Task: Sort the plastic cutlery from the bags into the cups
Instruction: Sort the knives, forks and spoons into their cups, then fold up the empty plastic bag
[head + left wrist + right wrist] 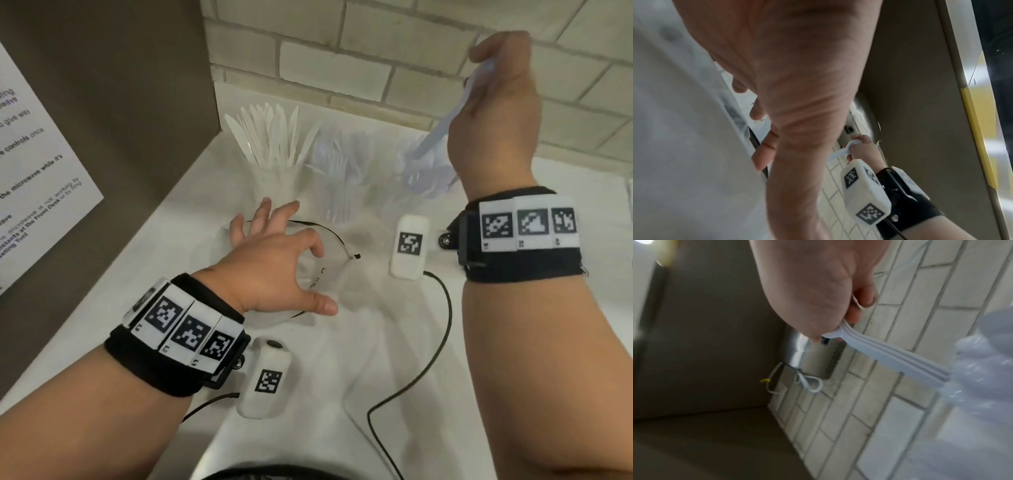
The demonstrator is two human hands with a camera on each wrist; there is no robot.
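Left hand: fingers spread on bag | right hand: pinching spoons | sign: "microwave"

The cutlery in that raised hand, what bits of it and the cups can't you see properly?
- Its working ends: the right hand holds a stack of white handles; right wrist view, blur swallows the lower ends.
- Right cup: head view, the hand covers part, contents blurred.
- Left hand's fingertips: left wrist view, the palm blocks them.

Paper notice reads "microwave", "Front Desk".
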